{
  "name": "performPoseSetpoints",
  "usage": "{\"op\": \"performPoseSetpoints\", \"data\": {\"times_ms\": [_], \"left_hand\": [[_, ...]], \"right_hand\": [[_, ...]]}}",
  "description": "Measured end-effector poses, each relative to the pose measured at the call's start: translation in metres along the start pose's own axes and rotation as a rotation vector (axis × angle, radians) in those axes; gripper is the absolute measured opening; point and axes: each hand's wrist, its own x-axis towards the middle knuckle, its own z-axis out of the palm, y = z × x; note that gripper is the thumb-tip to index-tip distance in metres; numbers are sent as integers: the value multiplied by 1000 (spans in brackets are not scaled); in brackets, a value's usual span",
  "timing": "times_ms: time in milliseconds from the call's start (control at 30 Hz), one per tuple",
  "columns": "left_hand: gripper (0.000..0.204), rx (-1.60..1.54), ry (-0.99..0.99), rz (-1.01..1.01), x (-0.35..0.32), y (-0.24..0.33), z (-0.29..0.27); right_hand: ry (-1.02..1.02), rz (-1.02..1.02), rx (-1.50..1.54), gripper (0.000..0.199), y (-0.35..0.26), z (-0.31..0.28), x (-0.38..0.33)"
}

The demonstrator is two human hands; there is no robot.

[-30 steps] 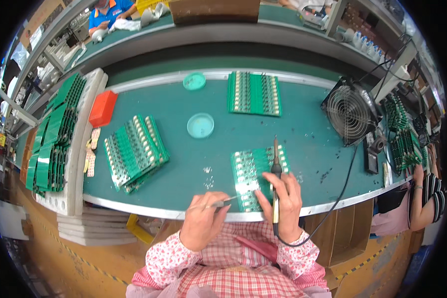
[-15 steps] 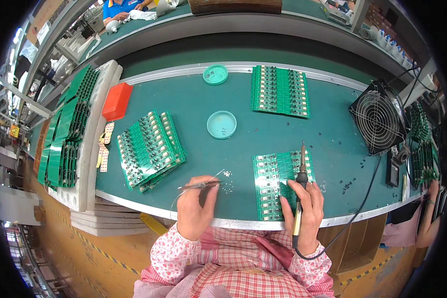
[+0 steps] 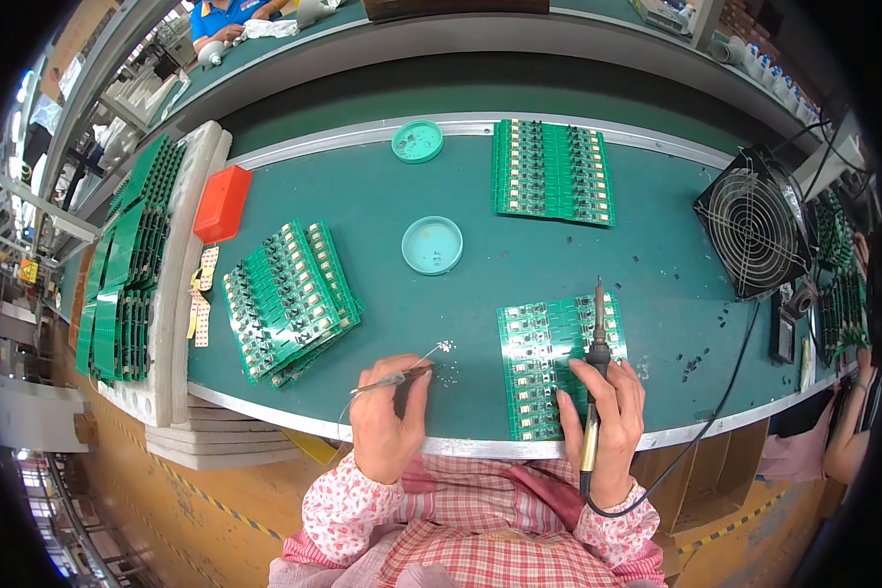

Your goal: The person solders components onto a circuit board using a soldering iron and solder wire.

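Right hand: grip closed around a soldering iron, tip over the green circuit-board panel lying on the counter. Left hand: grip pinched on solder wire, beside the panel.

Open lane down the desk's middle

You have bare desk around the round dish; board stack blocks left, fan right, board panel behind.

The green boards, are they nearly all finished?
Can't tell which boards are finished. In hand: the right hand holds a soldering iron over the board panel; the left hand holds solder wire. A stack, another panel and racked boards wait nearby.
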Motion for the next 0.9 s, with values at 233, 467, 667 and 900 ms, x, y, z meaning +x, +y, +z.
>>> {"op": "performPoseSetpoints", "data": {"times_ms": [233,467,667,900], "left_hand": [[16,24,-15,33,1,2,-2],[16,22,-17,36,0,3,-2],[17,14,-5,27,0,3,-1],[16,52,1,49,-1,4,0]], "right_hand": [[2,-10,-1,41,1,0,0],[12,-2,4,41,0,1,0],[12,3,7,41,0,1,0],[14,5,7,42,0,0,-1]]}}
